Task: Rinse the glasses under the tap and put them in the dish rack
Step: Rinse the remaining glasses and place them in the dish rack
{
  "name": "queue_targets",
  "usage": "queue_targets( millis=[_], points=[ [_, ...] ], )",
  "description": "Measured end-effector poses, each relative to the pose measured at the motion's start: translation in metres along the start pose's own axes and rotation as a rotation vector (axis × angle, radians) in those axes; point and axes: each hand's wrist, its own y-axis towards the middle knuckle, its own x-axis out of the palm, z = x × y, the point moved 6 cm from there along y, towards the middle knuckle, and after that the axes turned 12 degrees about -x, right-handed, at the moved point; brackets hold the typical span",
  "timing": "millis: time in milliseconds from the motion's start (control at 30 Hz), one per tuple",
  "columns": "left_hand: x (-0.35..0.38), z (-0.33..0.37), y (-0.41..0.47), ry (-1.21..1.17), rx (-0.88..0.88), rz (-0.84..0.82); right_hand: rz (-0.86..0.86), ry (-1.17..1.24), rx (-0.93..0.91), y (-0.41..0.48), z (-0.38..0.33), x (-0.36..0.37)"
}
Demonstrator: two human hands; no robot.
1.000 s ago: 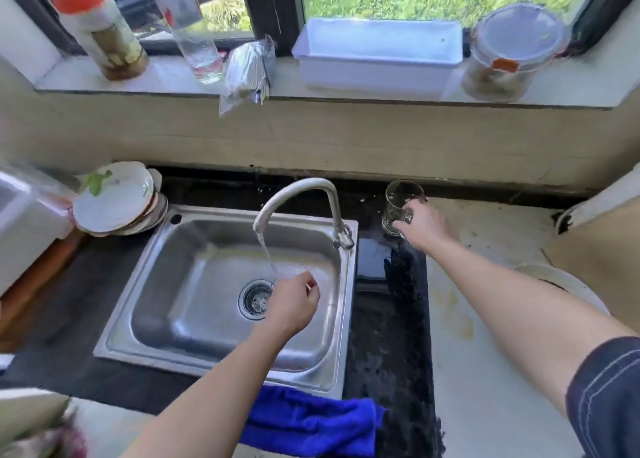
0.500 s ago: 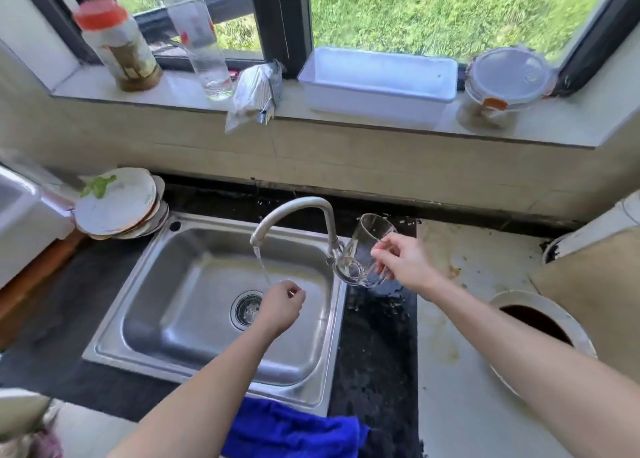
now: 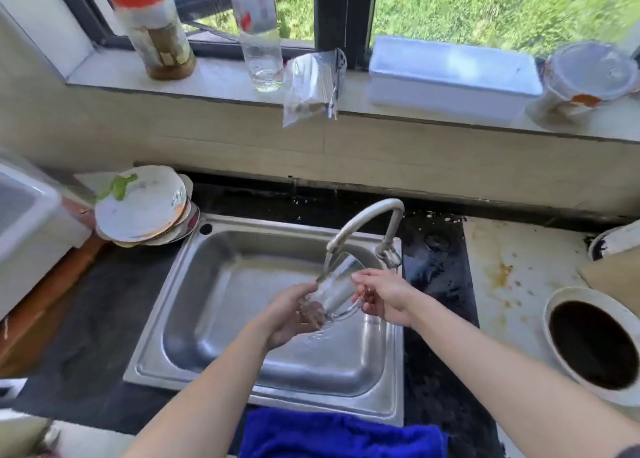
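A clear glass mug (image 3: 337,286) is tilted under the curved tap (image 3: 367,222), its mouth up toward the spout, and water runs into it. My right hand (image 3: 382,296) grips the mug by its handle side. My left hand (image 3: 294,314) cups the mug's base from below. Both hands hover over the steel sink (image 3: 221,305). No dish rack can be made out with certainty; a white container (image 3: 24,222) at the far left is cut off by the frame.
A stack of dirty plates (image 3: 145,206) sits left of the sink. A blue cloth (image 3: 339,435) hangs over the front edge. On the sill stand a jar (image 3: 156,32), a bottle (image 3: 259,32), a white tub (image 3: 450,77) and a lidded container (image 3: 585,77). A round hole (image 3: 592,345) opens in the right counter.
My right hand lifted the glass mug from the counter beside the tap and carried it left under the running water. My left hand rose to hold its base.
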Motion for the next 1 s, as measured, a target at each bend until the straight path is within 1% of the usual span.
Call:
queue_targets(
  millis=[67,167,233,333,400,467,567,633,733,833,867,933,1000],
  points=[
    [-0.009,0.005,0.004,0.078,0.001,-0.061,0.089,0.054,0.006,0.010,0.006,0.006],
    [-0.013,0.016,0.014,0.133,-0.001,-0.114,0.213,0.021,-0.036,0.020,0.010,0.011],
    [-0.014,0.022,0.020,0.133,0.016,-0.098,0.283,-0.029,-0.052,0.023,0.010,0.009],
    [-0.021,0.026,0.029,0.114,0.060,-0.010,0.333,-0.055,0.015,0.025,0.011,0.006],
    [-0.026,0.028,0.031,0.090,0.071,-0.008,0.293,-0.043,0.056,0.025,0.012,0.006],
    [-0.031,0.029,0.031,0.046,0.073,-0.021,0.207,-0.041,0.072,0.025,0.012,0.010],
    [-0.042,0.024,0.035,-0.084,0.074,0.024,0.111,-0.005,0.038,0.022,0.008,0.022],
    [-0.042,0.015,0.041,-0.191,0.015,0.019,0.086,-0.007,0.001,0.019,0.008,0.032],
    [-0.032,-0.003,0.048,-0.303,-0.095,-0.036,0.034,-0.099,-0.038,0.012,0.014,0.046],
    [-0.028,-0.010,0.053,-0.334,-0.097,-0.069,-0.077,-0.142,-0.024,0.003,0.012,0.048],
    [-0.028,-0.010,0.053,-0.343,-0.107,-0.076,-0.090,-0.172,-0.015,0.000,0.009,0.042],
    [-0.030,-0.007,0.053,-0.317,-0.128,-0.078,-0.018,-0.257,-0.019,0.000,-0.002,0.022],
    [-0.033,-0.004,0.052,-0.262,-0.145,-0.069,0.082,-0.381,-0.077,0.004,-0.016,0.003]
  ],
)
